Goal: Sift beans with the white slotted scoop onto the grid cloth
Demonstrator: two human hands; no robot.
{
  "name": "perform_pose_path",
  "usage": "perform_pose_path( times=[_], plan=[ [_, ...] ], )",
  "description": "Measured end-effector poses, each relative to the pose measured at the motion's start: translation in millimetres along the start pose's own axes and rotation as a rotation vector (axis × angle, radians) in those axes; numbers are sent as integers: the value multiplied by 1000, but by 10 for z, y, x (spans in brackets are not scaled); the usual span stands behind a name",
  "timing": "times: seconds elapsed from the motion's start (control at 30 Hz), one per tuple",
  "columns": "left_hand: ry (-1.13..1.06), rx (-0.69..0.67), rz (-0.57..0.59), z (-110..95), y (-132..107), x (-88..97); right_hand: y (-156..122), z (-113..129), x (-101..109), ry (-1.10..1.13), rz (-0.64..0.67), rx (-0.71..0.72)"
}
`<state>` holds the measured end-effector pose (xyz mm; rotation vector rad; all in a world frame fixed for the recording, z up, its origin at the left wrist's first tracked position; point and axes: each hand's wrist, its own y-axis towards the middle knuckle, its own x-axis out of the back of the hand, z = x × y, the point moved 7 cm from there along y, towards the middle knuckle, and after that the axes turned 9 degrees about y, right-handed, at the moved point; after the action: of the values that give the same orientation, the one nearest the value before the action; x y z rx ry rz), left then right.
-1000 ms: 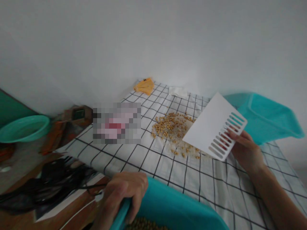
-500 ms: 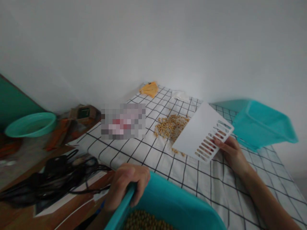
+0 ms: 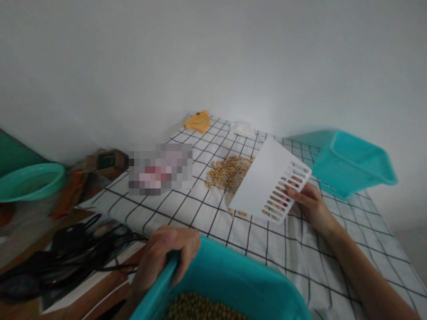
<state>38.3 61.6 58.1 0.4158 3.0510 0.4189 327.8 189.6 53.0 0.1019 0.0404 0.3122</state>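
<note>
The right hand (image 3: 308, 202) holds a flat white scraper (image 3: 263, 173) by its end with the slots. The thumb is on the near side, and some fingers show through the slots from behind, so the grip is narrow and looks snug. The scraper tilts over the right part of a pile of yellow beans (image 3: 225, 171) and hides some of it. The beans lie loose on the checked cloth (image 3: 203, 218), with small pale bits mixed in. I cannot tell if the low edge of the scraper touches the cloth. The left hand (image 3: 170, 242) curls over the rim of the near blue tub (image 3: 240, 262), which sits at the front of the table and has more beans (image 3: 200, 306) in the bottom. The step in hand looks like working at the pile with the scraper while the other hand keeps the tub steady. The next move seems to call for a low, flat edge against the cloth and a slow push, because round beans roll away easily. The tub needs a firm hold too. Another blue tub (image 3: 356, 160) rests tilted on the right, near the wall. A yellow cloth (image 3: 199, 122) lies at the back.
</note>
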Motion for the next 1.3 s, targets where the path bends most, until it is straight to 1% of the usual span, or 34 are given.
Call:
perform_pose_path(
  times=[0.17,0.27,0.33,0.47,0.63,0.73,0.93,1.07,1.23,1.3],
  plan=[
    [4,2,12,-41,25,0,-11,32,-31,8,0,-3],
    [2,-8,53,-51,61,-10,-22,13,-63,33,18,-39],
    [10,-20,83,-54,76,-16,-19,22,-53,52,2,-21],
    [30,-21,92,-50,76,4,0,63,5,76,-45,58],
    [32,-3,124,-61,73,0,10,37,8,86,-16,30],
    [33,11,113,-57,85,3,9,38,10,84,-16,13],
    [38,-4,106,-64,83,-18,13,61,61,83,-67,37],
    [32,-3,66,-72,58,-10,13,28,46,87,-52,21],
    [46,-12,88,-65,33,-13,15,35,5,93,-34,23],
    [46,1,69,-53,32,-1,16,45,-7,88,-24,27]
  ],
)
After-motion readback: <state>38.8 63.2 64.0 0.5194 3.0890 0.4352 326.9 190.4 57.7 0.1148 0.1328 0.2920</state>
